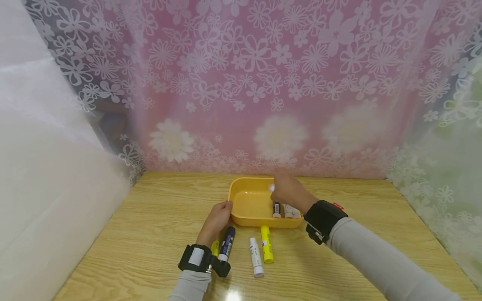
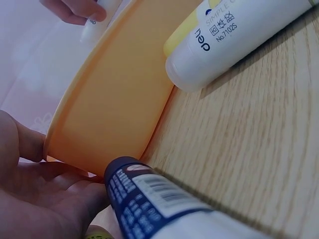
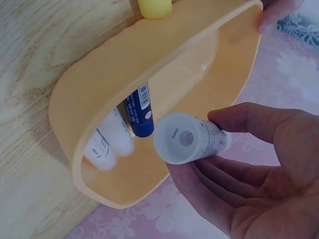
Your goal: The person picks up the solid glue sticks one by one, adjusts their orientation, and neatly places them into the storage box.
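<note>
A yellow plastic bin (image 1: 250, 202) stands on the table. My left hand (image 1: 216, 219) grips its left rim, thumb inside and fingers beneath the wall in the left wrist view. Over the bin's right part, my right hand (image 1: 291, 193) pinches a white glue stick (image 3: 192, 139) between thumb and fingers, its round end toward the wrist camera. Inside the bin's right side lie a dark blue glue stick (image 3: 139, 109) and two white glue sticks (image 3: 117, 132), side by side. My right hand partly hides them in the head view.
In front of the bin lie a white glue stick (image 1: 256, 257) and a yellow glue stick (image 1: 267, 244). A dark blue glue stick (image 1: 227, 244) and another yellow one (image 1: 215, 247) lie beside my left wrist. A flowered curtain (image 1: 263, 83) hangs behind the wooden table (image 1: 180, 200).
</note>
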The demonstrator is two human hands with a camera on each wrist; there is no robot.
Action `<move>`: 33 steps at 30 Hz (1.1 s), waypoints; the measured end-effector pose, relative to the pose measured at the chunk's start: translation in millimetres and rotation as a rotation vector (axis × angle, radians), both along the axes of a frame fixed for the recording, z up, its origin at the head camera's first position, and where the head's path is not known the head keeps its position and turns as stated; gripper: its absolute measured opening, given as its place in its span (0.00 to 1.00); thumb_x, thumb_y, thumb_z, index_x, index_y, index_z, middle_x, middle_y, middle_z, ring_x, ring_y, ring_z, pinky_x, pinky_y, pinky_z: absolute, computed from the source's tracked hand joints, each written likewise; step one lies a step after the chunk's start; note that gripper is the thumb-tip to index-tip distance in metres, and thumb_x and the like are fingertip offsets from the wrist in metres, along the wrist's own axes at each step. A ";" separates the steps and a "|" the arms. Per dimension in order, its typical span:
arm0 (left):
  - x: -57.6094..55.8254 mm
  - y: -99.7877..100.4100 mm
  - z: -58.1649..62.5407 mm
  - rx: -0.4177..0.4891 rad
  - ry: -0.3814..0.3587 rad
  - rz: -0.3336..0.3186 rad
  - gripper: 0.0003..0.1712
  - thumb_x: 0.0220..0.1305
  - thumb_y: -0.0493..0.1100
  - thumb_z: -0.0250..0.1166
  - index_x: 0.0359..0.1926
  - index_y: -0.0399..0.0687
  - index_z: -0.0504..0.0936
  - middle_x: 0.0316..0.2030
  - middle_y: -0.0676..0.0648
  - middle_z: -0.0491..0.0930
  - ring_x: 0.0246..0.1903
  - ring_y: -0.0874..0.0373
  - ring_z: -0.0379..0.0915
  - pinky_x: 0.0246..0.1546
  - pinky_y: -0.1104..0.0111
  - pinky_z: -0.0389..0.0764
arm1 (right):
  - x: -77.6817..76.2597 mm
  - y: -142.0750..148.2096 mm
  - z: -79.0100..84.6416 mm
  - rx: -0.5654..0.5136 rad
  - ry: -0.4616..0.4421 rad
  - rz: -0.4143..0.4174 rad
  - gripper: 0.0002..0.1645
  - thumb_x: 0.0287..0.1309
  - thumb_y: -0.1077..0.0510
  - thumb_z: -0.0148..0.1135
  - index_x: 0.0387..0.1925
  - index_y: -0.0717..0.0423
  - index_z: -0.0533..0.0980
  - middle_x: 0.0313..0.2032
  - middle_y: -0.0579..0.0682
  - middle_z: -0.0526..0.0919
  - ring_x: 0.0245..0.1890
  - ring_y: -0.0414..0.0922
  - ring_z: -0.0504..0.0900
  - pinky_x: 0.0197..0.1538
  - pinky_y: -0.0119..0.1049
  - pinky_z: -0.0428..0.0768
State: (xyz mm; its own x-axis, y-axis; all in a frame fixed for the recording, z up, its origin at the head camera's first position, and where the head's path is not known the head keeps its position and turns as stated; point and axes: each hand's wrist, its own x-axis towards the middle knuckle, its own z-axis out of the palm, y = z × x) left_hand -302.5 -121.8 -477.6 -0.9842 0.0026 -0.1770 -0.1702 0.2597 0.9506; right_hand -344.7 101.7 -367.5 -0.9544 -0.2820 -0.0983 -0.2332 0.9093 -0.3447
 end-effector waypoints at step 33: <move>-1.6 -1.0 0.1 0.003 0.001 -0.002 0.30 0.82 0.52 0.44 0.72 0.39 0.69 0.69 0.39 0.71 0.72 0.41 0.62 0.73 0.42 0.57 | -22.7 12.1 -17.8 -0.141 -0.127 -0.161 0.17 0.55 0.65 0.63 0.13 0.57 0.74 0.13 0.44 0.56 0.10 0.43 0.66 0.15 0.32 0.68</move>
